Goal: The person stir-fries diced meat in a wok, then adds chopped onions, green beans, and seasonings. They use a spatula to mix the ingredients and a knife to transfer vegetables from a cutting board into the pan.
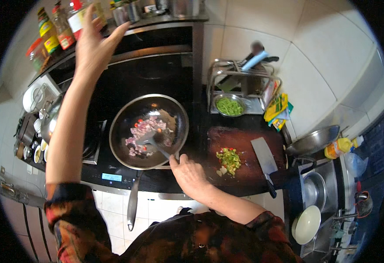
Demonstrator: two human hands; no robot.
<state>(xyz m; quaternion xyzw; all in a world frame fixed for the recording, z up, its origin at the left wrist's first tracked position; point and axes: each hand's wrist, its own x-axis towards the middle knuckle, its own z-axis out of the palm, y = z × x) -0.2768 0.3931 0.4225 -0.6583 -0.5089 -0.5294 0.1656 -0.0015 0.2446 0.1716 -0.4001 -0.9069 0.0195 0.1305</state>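
My left hand (95, 49) is raised with thumb and fingers spread, in front of a bottle with a red cap (76, 20) on the shelf above the cooktop. Whether it touches that bottle I cannot tell; it appears to hold nothing. Below, my right hand (191, 172) grips the handle of a grey spatula (148, 138). The spatula's blade rests among chopped pinkish meat (150, 125) with red chilli bits in a dark wok (121, 125). The wok sits on a black cooktop, and its long handle (133, 200) points toward me.
At right, a cutting board (221, 134) bears chopped green and red peppers (228, 161) and a cleaver (265, 155). Behind it, a bowl of green vegetables (229, 106) stands by a metal knife rack (216, 70). A sink (330, 203) lies far right; a lidded pan (49, 118) left.
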